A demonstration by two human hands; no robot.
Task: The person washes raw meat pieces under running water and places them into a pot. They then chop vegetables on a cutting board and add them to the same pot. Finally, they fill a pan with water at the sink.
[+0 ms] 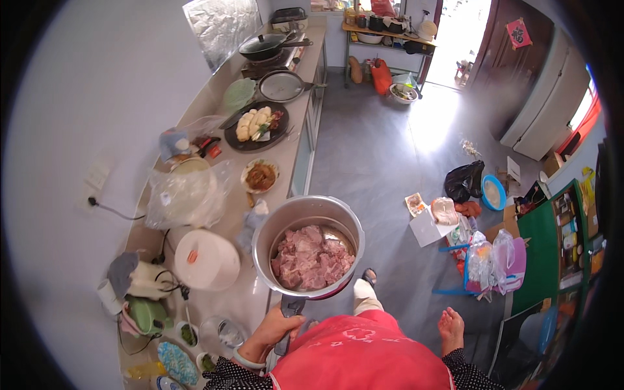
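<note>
Gripped by its dark handle in my left hand (277, 327), a metal pressure-cooker pot (262, 243) hangs in front of me without a lid. Chunks of raw meat (312, 256) fill part of it, with a little liquid showing at their edge. The pot's left side overlaps the counter (234, 292) in the picture; whether it touches the counter I cannot tell. My right hand (451, 325) hangs free at my right side, over the floor, and holds nothing. Its fingers are partly curled but apart. A red apron (360, 356) covers my front.
Along the counter stand a white-lidded container (207, 261), a bowl of food (261, 176), a black board with sliced dough-like pieces (253, 126) and a covered wok (263, 47) on the stove. At right are a blue-framed chair with bags (480, 273), a white box (431, 226) and a blue basin (492, 192).
</note>
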